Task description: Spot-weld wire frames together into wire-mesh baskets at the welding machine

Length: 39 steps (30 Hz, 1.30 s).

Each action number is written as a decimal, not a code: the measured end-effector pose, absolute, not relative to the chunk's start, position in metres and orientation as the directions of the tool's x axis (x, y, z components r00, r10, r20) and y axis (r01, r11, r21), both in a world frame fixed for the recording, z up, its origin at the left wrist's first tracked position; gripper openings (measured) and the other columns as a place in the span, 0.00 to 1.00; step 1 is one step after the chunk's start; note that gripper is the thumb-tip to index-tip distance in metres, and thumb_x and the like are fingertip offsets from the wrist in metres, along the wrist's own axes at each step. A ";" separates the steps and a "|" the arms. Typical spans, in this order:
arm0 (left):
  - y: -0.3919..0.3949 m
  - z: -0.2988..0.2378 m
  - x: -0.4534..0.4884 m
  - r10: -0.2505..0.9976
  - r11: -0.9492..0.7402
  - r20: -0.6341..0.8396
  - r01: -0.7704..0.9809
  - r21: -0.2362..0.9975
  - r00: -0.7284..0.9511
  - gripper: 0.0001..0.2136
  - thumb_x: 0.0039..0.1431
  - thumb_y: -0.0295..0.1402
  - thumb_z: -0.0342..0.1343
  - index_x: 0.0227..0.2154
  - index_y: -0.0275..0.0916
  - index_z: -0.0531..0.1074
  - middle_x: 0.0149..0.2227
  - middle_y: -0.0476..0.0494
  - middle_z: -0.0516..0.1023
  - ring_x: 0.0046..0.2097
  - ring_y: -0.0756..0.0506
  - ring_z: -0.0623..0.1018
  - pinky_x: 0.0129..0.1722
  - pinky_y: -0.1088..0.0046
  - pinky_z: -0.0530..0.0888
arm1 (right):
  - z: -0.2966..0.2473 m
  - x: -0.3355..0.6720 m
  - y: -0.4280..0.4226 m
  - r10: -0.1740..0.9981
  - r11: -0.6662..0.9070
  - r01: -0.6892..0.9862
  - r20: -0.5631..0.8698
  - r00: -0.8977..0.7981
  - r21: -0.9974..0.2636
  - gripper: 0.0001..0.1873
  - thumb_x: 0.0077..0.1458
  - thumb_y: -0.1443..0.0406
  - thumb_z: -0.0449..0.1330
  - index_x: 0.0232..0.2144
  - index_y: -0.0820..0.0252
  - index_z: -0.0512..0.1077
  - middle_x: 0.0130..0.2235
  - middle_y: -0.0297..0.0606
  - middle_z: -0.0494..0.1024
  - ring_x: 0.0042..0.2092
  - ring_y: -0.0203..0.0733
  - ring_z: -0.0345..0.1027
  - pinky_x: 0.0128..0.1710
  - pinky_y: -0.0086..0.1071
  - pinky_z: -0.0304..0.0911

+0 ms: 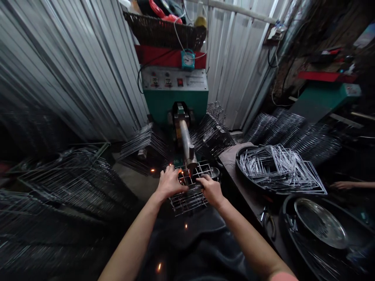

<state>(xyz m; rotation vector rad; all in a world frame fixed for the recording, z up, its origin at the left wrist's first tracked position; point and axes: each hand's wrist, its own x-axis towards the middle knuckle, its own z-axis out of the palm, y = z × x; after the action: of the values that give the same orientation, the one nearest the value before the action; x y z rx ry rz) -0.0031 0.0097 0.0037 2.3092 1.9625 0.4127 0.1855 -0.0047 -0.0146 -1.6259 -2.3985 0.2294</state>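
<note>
A wire rack [190, 199] of crossed metal rods sits under the electrode arm [187, 144] of a green spot welder [175, 99]. Orange sparks fly from the contact point and fall towards my lap. My left hand [170, 182] grips the rack's left side, thumb stretched along it. On the right side, my right hand [211, 189] is closed on the rack, its fingertips close to the electrode. The lower electrode is hidden behind the wires and hands.
Stacked wire frames lean left [145, 146] and right [211, 132] of the welder. A black tub of bent wire frames [275, 168] stands on the right bench, beside pliers [268, 222] and a tub with a metal plate [320, 222]. Another person's hand [342, 185] shows at far right.
</note>
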 end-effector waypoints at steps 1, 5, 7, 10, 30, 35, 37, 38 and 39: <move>0.010 0.002 -0.004 0.980 -0.172 0.141 0.953 0.249 0.140 0.30 0.35 0.46 0.62 0.45 0.40 0.69 0.46 0.37 0.67 0.50 0.36 0.66 0.46 0.58 0.66 | -0.016 0.188 -0.004 0.938 0.347 0.900 0.110 -0.329 -0.265 0.18 0.56 0.69 0.53 0.48 0.49 0.69 0.52 0.36 0.69 0.43 0.37 0.70 0.39 0.27 0.63; 0.021 -0.003 -0.007 0.981 -0.159 0.149 0.951 0.264 0.123 0.33 0.34 0.50 0.61 0.47 0.40 0.68 0.46 0.37 0.67 0.50 0.36 0.66 0.46 0.59 0.66 | -0.018 0.191 0.006 0.943 0.333 0.910 0.108 -0.315 -0.248 0.15 0.57 0.68 0.51 0.44 0.49 0.71 0.50 0.34 0.70 0.43 0.36 0.70 0.38 0.26 0.62; 0.028 -0.005 -0.009 0.984 -0.146 0.143 0.953 0.265 0.111 0.34 0.34 0.50 0.61 0.47 0.40 0.68 0.46 0.38 0.67 0.50 0.36 0.66 0.46 0.59 0.66 | -0.017 0.187 0.015 0.943 0.333 0.917 0.101 -0.318 -0.219 0.15 0.58 0.67 0.50 0.45 0.49 0.71 0.51 0.33 0.70 0.43 0.36 0.70 0.37 0.26 0.62; 0.039 -0.006 -0.010 0.988 -0.123 0.127 0.955 0.272 0.091 0.34 0.34 0.50 0.61 0.47 0.39 0.68 0.46 0.38 0.67 0.50 0.36 0.66 0.47 0.58 0.66 | -0.013 0.181 0.028 0.942 0.334 0.922 0.090 -0.322 -0.196 0.15 0.59 0.67 0.49 0.45 0.49 0.70 0.51 0.34 0.70 0.42 0.37 0.70 0.37 0.27 0.62; 0.013 -0.116 -0.037 0.963 -0.163 0.229 0.373 0.913 -0.141 0.42 0.47 0.43 0.58 0.60 0.41 0.39 0.63 0.33 0.52 0.63 0.41 0.54 0.59 0.60 0.59 | -0.153 0.273 -0.054 0.894 -0.292 -0.402 -0.396 0.207 -0.868 0.13 0.45 0.63 0.57 0.37 0.57 0.65 0.26 0.31 0.66 0.26 0.35 0.64 0.19 0.26 0.61; 0.016 -0.110 -0.037 0.978 -0.091 0.144 0.314 0.945 -0.152 0.40 0.47 0.45 0.58 0.58 0.41 0.42 0.60 0.30 0.55 0.61 0.42 0.58 0.57 0.61 0.63 | -0.138 0.279 -0.064 0.865 -0.342 -0.634 -0.497 0.077 -0.694 0.08 0.44 0.66 0.59 0.31 0.59 0.67 0.22 0.29 0.64 0.23 0.31 0.62 0.20 0.24 0.60; 0.013 -0.107 -0.039 0.978 -0.072 0.121 0.269 0.960 -0.170 0.40 0.45 0.46 0.60 0.57 0.43 0.44 0.60 0.31 0.54 0.61 0.41 0.60 0.56 0.59 0.64 | -0.135 0.282 -0.070 0.862 -0.334 -0.632 -0.497 0.095 -0.699 0.06 0.45 0.65 0.58 0.29 0.59 0.66 0.23 0.30 0.67 0.24 0.33 0.64 0.23 0.27 0.63; 0.010 -0.107 -0.040 0.977 -0.078 0.122 0.241 0.967 -0.174 0.41 0.43 0.47 0.61 0.56 0.44 0.46 0.60 0.32 0.54 0.61 0.40 0.60 0.56 0.58 0.64 | -0.135 0.283 -0.072 0.864 -0.321 -0.622 -0.490 0.117 -0.714 0.06 0.45 0.64 0.59 0.28 0.59 0.66 0.24 0.31 0.68 0.25 0.34 0.65 0.23 0.28 0.64; 0.007 -0.106 -0.041 0.976 -0.092 0.130 0.208 0.974 -0.175 0.42 0.40 0.48 0.62 0.56 0.44 0.48 0.60 0.32 0.55 0.61 0.40 0.60 0.56 0.57 0.64 | -0.135 0.284 -0.074 0.867 -0.300 -0.606 -0.475 0.148 -0.737 0.07 0.44 0.63 0.60 0.28 0.59 0.67 0.24 0.31 0.69 0.25 0.34 0.66 0.23 0.28 0.63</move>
<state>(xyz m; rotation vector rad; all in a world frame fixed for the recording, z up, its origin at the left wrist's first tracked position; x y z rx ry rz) -0.0413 0.0068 -0.1064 1.3484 1.4453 1.3336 0.2844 -0.0744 -0.1352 -1.1517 -0.3111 1.4956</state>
